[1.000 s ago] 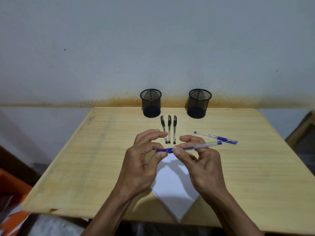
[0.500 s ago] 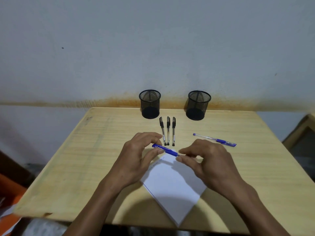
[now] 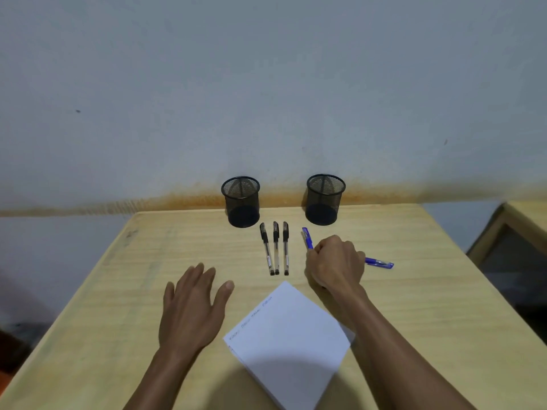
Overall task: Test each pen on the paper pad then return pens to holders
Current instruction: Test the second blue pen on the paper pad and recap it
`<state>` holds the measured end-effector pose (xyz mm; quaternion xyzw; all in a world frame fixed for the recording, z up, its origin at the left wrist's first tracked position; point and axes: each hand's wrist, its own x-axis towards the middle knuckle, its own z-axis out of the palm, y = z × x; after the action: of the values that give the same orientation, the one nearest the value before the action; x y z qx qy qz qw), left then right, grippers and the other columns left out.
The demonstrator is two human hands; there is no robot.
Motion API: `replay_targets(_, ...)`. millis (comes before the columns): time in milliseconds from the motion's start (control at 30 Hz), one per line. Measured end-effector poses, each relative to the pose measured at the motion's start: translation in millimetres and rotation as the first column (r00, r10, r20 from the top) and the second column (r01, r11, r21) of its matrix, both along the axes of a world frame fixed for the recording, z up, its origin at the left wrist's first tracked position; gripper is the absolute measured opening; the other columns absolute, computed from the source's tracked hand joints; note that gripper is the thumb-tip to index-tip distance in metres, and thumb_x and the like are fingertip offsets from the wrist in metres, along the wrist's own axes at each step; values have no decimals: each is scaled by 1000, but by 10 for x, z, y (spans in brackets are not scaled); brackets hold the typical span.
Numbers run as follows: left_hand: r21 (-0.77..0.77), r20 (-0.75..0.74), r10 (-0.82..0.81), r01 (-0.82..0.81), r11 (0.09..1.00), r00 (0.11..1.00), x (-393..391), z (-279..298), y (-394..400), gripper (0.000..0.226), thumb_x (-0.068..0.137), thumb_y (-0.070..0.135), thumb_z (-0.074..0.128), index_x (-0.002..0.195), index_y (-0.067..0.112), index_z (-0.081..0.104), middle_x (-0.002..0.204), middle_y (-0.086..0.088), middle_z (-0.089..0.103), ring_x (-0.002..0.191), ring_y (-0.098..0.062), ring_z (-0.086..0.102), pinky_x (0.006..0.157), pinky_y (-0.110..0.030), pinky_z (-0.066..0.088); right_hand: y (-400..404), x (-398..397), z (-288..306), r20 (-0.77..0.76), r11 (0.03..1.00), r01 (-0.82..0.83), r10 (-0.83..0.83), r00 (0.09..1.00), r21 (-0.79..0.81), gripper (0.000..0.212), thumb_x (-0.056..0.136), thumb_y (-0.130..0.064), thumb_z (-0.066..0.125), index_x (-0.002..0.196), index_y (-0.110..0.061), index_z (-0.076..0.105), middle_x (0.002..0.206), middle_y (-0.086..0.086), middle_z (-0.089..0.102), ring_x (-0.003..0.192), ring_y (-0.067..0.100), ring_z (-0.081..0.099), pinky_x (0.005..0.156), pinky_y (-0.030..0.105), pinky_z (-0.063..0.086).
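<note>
My right hand [image 3: 336, 261] is closed around a blue pen [image 3: 307, 237] whose capped end sticks out toward the back, low over the table. A second blue pen [image 3: 379, 262] lies on the wood just right of that hand, partly hidden by it. Three black pens [image 3: 276, 248] lie side by side between the hands and the holders. My left hand [image 3: 191, 303] rests flat and open on the table, left of the white paper pad [image 3: 288, 335], which carries faint scribbles along its upper left edge. Two black mesh holders [image 3: 241, 201] [image 3: 325, 198] stand by the wall.
The wooden table [image 3: 118, 306] butts against a pale wall with an orange stain line. Another wooden piece of furniture [image 3: 509, 232] stands at the right, beyond the table's edge. An orange object shows at the lower left, below the table.
Both hands held the blue pen over the pad earlier. Now my left hand has let go and lies flat at the left, and my right hand has carried the pen back and right.
</note>
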<state>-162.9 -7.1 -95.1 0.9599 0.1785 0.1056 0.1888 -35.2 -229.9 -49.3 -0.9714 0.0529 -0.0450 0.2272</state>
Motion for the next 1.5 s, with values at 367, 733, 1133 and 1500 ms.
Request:
replay_targets(367, 53, 28, -2, 0, 999, 1000, 11, -27, -2, 66, 96, 63, 35, 144, 20, 51, 158, -1, 38, 151, -17, 23, 122, -48, 14, -239, -75, 3, 142, 990, 45, -25, 990, -136, 30, 94, -44, 51, 84, -22, 68, 88, -3, 68, 98, 24, 54, 83, 41, 35)
replay_targets(733, 64, 20, 0, -2, 998, 1000, 7, -19, -17, 65, 97, 61, 38, 144, 18, 51, 158, -3, 39, 150, -19, 25, 121, -50, 17, -913, 72, -80, 79, 966, -109, 131, 988, -235, 27, 98, -46, 58, 114, -35, 77, 112, -3, 61, 112, 23, 46, 86, 38, 36)
replay_targets(1133, -495, 260, 22, 114, 861, 965, -186, 606, -496, 37, 87, 48, 68, 115, 25, 72, 111, 16, 68, 88, 20, 61, 65, -3, 46, -489, -748, 414, 126, 259, -201, 279, 952, 945, 12, 95, -15, 69, 106, -16, 74, 72, 1, 61, 64, 12, 57, 66, 24, 53)
replay_targets(1500, -235, 461, -242, 380, 895, 854, -375, 804, -797, 17, 88, 32, 72, 101, 23, 80, 84, 20, 72, 82, -4, 66, 73, -21, 48, -214, -1028, 456, 178, 207, -256, 335, 925, 944, 7, 93, -12, 69, 99, -11, 73, 80, -2, 74, 73, 8, 68, 69, 23, 58)
